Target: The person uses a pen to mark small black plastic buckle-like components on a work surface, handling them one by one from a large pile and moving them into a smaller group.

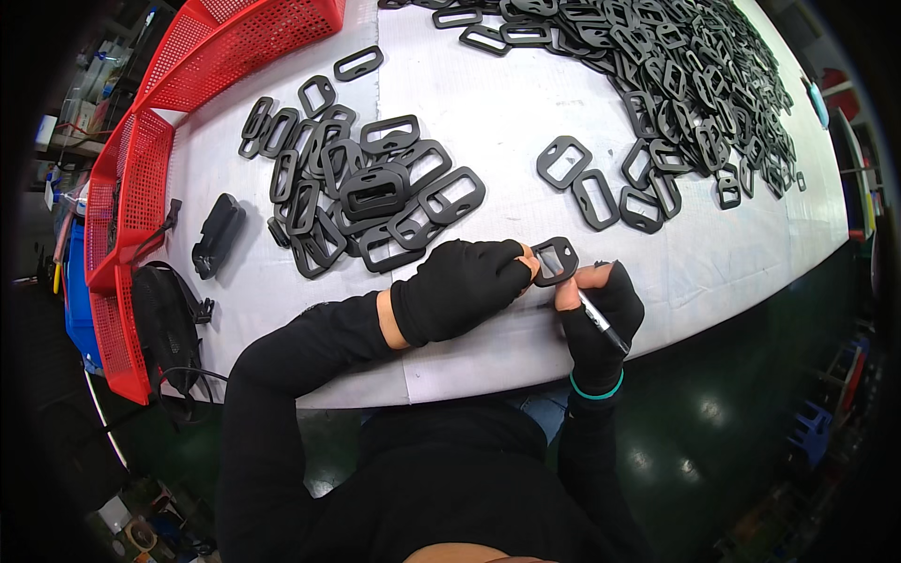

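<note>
My left hand (469, 289), in a black fingerless glove, pinches the left end of a black oblong frame (556, 261) with a window in it, above the table's near edge. My right hand (603, 310), gloved the same way, closes around a slim silver-and-black pen-like tool (603, 322). Its upper end meets the frame's lower right side; the exact tip is hidden by my fingers. Just left of my hands lies a loose heap of similar black frames (450, 195). A few more frames (594, 199) lie beyond the held one.
A large pile of black frames (699, 113) covers the far right of the white table (488, 113). Red perforated baskets (131, 192) line the left edge. A black case (221, 235) and a black pouch (167, 324) with a strap and a cord lie beside them.
</note>
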### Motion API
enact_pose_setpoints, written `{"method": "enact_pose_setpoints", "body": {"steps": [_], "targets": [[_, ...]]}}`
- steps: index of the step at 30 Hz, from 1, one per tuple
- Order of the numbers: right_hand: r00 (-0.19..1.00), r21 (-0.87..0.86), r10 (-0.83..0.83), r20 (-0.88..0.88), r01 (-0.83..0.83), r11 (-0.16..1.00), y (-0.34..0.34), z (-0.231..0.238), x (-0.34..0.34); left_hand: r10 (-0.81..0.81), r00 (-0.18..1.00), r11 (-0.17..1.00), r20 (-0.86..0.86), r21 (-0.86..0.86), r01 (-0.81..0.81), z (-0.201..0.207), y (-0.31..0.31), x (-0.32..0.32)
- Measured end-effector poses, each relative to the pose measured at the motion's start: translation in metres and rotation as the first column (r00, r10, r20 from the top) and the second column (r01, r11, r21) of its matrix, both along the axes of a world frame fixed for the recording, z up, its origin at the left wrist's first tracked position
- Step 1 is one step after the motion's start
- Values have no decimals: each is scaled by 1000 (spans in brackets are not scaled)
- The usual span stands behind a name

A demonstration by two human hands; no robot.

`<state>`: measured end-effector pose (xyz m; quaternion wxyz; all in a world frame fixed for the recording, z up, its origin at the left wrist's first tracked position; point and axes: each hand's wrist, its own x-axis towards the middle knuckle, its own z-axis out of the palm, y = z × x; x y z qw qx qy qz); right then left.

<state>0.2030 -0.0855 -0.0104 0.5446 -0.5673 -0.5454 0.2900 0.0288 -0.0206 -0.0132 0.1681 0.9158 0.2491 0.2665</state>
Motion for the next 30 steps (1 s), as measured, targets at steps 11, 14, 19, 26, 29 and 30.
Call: {"method": "enact_pose_setpoints", "body": {"steps": [11, 14, 19, 26, 29, 30], "targets": [[999, -32, -24, -39, 23, 999, -1, 5, -1, 0, 1000, 1000, -6, 7, 0, -1, 0, 2], [997, -21, -36, -67, 35, 999, -1, 5, 1, 5, 1000, 999, 18, 31, -6, 0, 0, 2], [991, -19, -44, -127, 42, 999, 0, -1, 3, 66, 990, 990, 126, -134, -49, 6, 4, 1], [991, 16, -88, -103, 90, 996, -3, -6, 7, 287, 951, 883, 116, -417, -215, 58, 65, -46], [991, 21, -71, -117, 74, 997, -1, -5, 1, 428, 882, 859, -198, -215, -465, 70, 80, -95], [991, 22, -71, -112, 73, 997, -1, -4, 2, 496, 847, 825, -191, -200, -529, 71, 80, -99]]}}
